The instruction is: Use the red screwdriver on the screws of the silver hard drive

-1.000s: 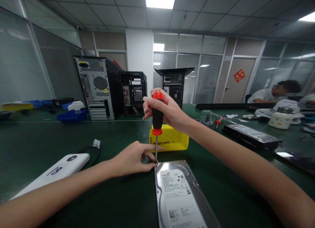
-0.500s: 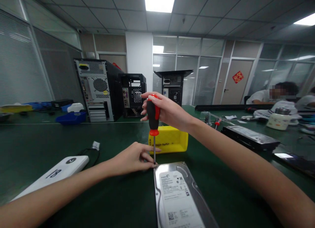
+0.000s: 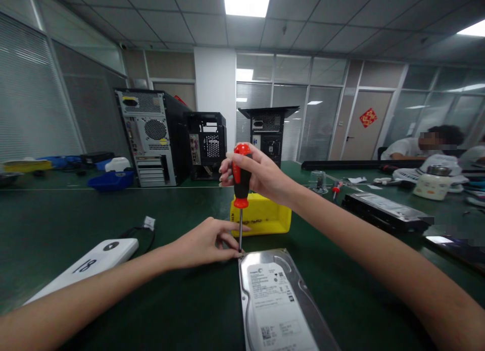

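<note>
A silver hard drive [image 3: 273,290] with a white label lies flat on the green table in front of me. Upright over its far left corner stands a red and black screwdriver [image 3: 241,182], its handle wrapped by the fingers of my right hand [image 3: 261,171]. The shaft's tip meets that corner. My left hand [image 3: 212,242] is close around the tip, thumb and a finger pinched together at the drive's corner and the index finger stretched past the shaft. Whatever sits in that pinch is too small to make out. Just behind is a yellow bin [image 3: 275,214] with small dark screws.
A white device marked 18 [image 3: 85,265] lies at left with a cable. Computer cases [image 3: 151,134] stand along the back, near a blue bin [image 3: 111,180]. To the right are more drives [image 3: 386,209], a phone [image 3: 458,247], a jar [image 3: 434,182] and a seated person [image 3: 409,146].
My right hand has turned on the screwdriver handle, showing its red side now. The handle has shifted slightly right in view. My left hand and the drive keep their places.
</note>
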{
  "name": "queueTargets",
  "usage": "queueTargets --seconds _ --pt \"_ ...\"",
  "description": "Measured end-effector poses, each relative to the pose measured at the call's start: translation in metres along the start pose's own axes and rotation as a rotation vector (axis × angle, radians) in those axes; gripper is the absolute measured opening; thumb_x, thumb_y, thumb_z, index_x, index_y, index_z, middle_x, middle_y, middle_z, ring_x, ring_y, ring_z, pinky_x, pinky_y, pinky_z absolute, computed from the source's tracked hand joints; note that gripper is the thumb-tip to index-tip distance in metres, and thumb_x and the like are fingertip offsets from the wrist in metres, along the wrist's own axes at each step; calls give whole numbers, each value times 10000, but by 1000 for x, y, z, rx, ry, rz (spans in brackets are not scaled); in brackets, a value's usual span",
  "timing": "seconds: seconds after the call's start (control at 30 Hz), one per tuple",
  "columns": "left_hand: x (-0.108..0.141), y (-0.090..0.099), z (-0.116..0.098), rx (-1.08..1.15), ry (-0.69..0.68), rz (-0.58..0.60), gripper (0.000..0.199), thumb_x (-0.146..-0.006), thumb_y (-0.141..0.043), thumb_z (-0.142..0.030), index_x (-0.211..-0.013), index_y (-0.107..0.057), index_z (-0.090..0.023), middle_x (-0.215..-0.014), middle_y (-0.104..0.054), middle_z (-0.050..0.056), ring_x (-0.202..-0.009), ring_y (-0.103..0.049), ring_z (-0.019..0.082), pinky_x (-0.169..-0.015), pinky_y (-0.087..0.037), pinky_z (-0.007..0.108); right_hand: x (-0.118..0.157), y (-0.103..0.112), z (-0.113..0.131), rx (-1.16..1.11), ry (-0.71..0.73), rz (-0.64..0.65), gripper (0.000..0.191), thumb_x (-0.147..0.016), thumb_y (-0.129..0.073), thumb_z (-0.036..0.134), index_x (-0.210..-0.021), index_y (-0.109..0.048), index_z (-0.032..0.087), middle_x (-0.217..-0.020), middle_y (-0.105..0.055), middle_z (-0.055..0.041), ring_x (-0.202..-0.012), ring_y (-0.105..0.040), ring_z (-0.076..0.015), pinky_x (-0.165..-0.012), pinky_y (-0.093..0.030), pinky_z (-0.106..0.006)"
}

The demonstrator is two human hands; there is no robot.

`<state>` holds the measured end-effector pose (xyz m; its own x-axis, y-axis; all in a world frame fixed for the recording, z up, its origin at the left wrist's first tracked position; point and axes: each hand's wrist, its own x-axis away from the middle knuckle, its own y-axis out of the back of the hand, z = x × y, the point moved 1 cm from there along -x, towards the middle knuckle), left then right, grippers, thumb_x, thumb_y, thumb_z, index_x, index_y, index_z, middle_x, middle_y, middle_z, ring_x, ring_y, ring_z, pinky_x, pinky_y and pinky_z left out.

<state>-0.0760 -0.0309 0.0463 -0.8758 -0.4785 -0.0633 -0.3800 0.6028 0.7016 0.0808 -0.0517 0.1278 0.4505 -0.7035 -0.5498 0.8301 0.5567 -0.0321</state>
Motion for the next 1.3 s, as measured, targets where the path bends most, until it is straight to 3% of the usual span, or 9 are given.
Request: queueTargets --seconds 0.17,0.27,0.57,0.8,1.03,1.3 --pt "1 2 -8 -35 -51 -75 432 -822 -604 -322 -1209 -539 -142 -907 -724 44 -828 -668 174 -735 -498 271 0 -1 -2 -30 16 -12 150 -865 -505 321 -977 -511 221 -706 -520 40 -621 -537 -83 -686 -512 -260" --pt "-1 1 -7 -34 -61 -81 422 -815 -614 -309 -1200 -548 -147 -915 -724 46 -835 -670 178 -736 -502 273 1 0 -1 -81 -24 -9 207 -878 -439 384 -928 -531 205 -718 -516 24 -627 -522 -90 -715 -501 -278" --pt "-4 -3 1 75 -60 -63 198 -788 -644 -258 -943 -683 -140 -921 -719 48 -848 -677 175 -770 -529 261 1 -2 3 -17 -23 -23 155 -840 -545 325 -931 -561 201 -775 -545 12 -686 -551 -101 -719 -500 -270" --pt "-4 -2 -5 50 -67 -52 186 -804 -622 -277 -908 -686 -138 -896 -713 41 -823 -671 168 -763 -524 251 0 1 -1 9 32 -53 160 -797 -612 304 -920 -551 223 -802 -573 24 -717 -566 -94 -740 -504 -261" --pt "-2 -3 -6 2 -32 -36 223 -819 -596 -314 -917 -682 -133 -856 -707 49 -747 -661 170 -638 -516 227 3 -2 3 -20 4 -6 133 -834 -569 305 -932 -541 219 -817 -579 13 -727 -578 -98 -743 -504 -262" --pt "-2 -3 -7 -14 -72 -54 203 -831 -584 -299 -904 -687 -141 -836 -704 38 -722 -645 144 -634 -491 197 1 -2 2 -10 -13 -28 135 -833 -571 310 -933 -546 223 -826 -585 12 -720 -574 -95 -722 -501 -248"
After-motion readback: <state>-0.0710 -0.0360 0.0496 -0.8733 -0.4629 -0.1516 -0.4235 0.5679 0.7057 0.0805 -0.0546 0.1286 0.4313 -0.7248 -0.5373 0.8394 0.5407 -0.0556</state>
